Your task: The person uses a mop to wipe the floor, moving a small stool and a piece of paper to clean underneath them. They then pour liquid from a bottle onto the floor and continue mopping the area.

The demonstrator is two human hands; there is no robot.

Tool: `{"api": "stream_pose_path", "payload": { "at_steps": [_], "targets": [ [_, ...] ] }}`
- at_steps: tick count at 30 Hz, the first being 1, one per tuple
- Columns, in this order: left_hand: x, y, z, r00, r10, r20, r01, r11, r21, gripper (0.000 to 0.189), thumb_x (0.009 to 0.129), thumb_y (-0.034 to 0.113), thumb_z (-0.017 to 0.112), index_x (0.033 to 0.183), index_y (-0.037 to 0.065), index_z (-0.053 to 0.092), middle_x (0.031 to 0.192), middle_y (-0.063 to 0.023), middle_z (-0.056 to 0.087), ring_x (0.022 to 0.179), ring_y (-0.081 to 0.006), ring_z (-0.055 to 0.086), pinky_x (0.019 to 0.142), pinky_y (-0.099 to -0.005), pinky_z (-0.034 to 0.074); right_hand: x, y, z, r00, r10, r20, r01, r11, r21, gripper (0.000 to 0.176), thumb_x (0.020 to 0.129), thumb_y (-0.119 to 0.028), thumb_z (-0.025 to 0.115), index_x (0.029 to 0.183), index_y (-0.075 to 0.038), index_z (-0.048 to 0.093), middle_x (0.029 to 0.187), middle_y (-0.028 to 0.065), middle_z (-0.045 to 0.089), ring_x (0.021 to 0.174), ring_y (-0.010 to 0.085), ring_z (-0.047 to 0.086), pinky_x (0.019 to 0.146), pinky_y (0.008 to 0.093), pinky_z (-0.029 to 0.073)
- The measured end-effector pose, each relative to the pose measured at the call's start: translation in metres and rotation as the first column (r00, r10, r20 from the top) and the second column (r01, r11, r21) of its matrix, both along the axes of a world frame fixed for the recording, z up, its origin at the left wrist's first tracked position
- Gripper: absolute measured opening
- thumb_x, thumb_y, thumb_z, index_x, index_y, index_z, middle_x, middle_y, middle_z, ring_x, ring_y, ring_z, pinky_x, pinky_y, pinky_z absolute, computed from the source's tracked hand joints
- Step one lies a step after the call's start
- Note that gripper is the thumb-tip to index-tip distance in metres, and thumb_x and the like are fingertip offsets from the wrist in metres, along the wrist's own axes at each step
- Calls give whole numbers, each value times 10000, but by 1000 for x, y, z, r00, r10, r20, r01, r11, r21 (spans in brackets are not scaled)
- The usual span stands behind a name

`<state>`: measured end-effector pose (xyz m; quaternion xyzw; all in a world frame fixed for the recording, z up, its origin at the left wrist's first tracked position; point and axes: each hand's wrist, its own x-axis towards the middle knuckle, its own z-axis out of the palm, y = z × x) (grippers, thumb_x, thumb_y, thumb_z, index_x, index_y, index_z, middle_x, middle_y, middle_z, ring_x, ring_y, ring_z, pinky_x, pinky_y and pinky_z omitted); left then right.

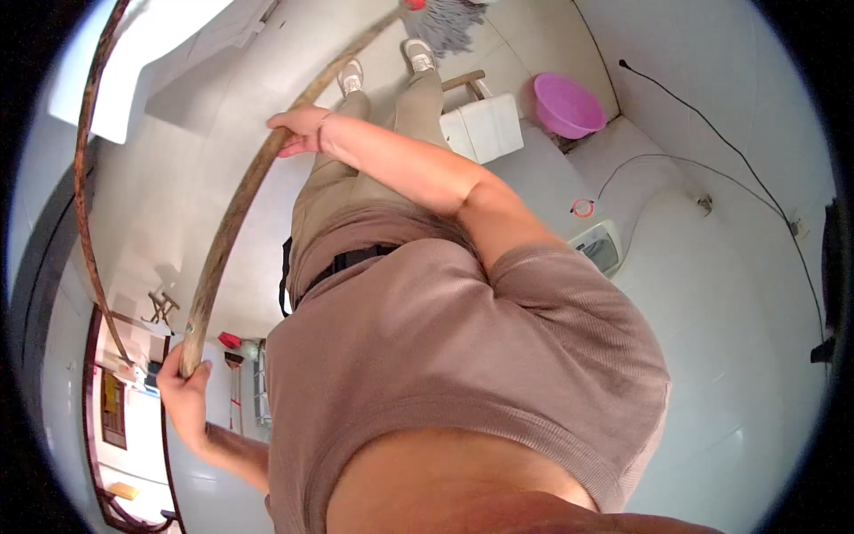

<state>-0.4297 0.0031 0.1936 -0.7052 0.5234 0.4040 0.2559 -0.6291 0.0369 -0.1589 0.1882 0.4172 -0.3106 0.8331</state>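
Observation:
A mop with a long wooden handle [233,214] slants across the left half of the head view. Its grey strands [445,25] lie on the floor at the top, beyond my shoes, with a red piece [414,4] where the handle meets them. My left hand [185,399] is closed round the near end of the handle. Further along, my right hand [302,131] grips the handle in front of my legs, its thumb and fingers wrapped about the wood. The mop head is cut off by the top edge.
To the right of my legs stand a white-topped stool [485,127] and a pink basin [569,105]. A black cable [712,129] runs along the right wall. A broom [234,363] stands behind on the left, near a doorway [133,418]. A curved brown strip [80,169] crosses the far left.

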Motion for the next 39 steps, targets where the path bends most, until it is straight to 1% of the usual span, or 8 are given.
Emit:
{"api": "stream_pose_path", "payload": {
  "at_steps": [4, 8, 12, 17, 22, 24, 34, 39],
  "targets": [
    [-16, -11, 12, 999, 29, 14, -26, 986, -162, 312, 658, -114, 520, 966, -66, 519, 738, -26, 495, 656, -91, 430, 614, -193, 382, -14, -28, 6, 973, -189, 136, 204, 973, -111, 210, 758, -158, 552, 869, 0, 470, 811, 126, 547, 745, 249, 578, 674, 377, 494],
    [-56, -26, 8, 947, -225, 229, 274, 938, -211, 334, 670, -48, 554, 1001, -56, 507, 841, -104, 554, 750, -147, 481, 713, -261, 399, -55, -28, -18, 915, -261, 307, 331, 922, -201, 243, 769, -176, 545, 902, 13, 468, 847, 146, 553, 775, 255, 580, 689, 363, 489],
    [-91, -23, 10, 831, -330, 448, 444, 879, -176, 301, 648, -8, 568, 947, -23, 538, 748, -147, 566, 668, -202, 523, 666, -298, 421, -143, 18, -70, 973, -213, 93, 226, 961, -158, 421, 743, -219, 584, 1025, 62, 444, 936, 212, 527, 780, 302, 579, 654, 362, 497],
    [-167, 8, 24, 668, -437, 603, 606, 789, -99, 226, 624, 61, 572, 843, 7, 563, 681, -184, 559, 602, -317, 552, 553, -355, 423, -280, 113, -169, 904, 61, -423, -1, 990, 140, 357, 686, -187, 635, 941, 9, 479, 746, 72, 524, 586, 178, 556, 462, 281, 475],
    [-220, 47, 26, 459, -377, 804, 625, 781, 9, 104, 617, 95, 559, 718, 72, 551, 643, -144, 549, 574, -333, 523, 512, -394, 397, -399, 149, -218, 602, 418, -681, -170, 900, 402, 678, 576, -234, 691, 1123, 18, 380, 886, 157, 545, 736, 223, 570, 573, 321, 481],
    [-229, 57, 29, 449, -378, 810, 645, 764, -2, 95, 622, 111, 557, 712, 81, 551, 609, -129, 543, 543, -325, 516, 481, -407, 382, -429, 157, -254, 189, 560, -806, -364, 803, 473, 771, 550, -287, 689, 1166, 23, 343, 1015, 203, 524, 919, 261, 538, 737, 311, 450],
    [-262, 48, 26, 276, -420, 865, 617, 767, 176, 143, 653, 121, 557, 790, 88, 586, 608, -137, 563, 541, -308, 541, 479, -389, 398, -483, 106, -313, 166, 610, -775, -491, 733, 471, 776, 598, -343, 642, 1190, 16, 292, 1080, 195, 501, 1006, 290, 493, 829, 313, 408],
    [-237, 43, 24, 260, -385, 885, 650, 748, 135, 138, 661, 151, 596, 753, 49, 577, 599, -157, 560, 519, -283, 555, 462, -377, 404, -477, 105, -360, -50, 476, -878, -498, 751, 435, 705, 649, -352, 612, 1166, 15, 304, 1022, 184, 530, 934, 305, 532, 784, 344, 438]
  ]
}}
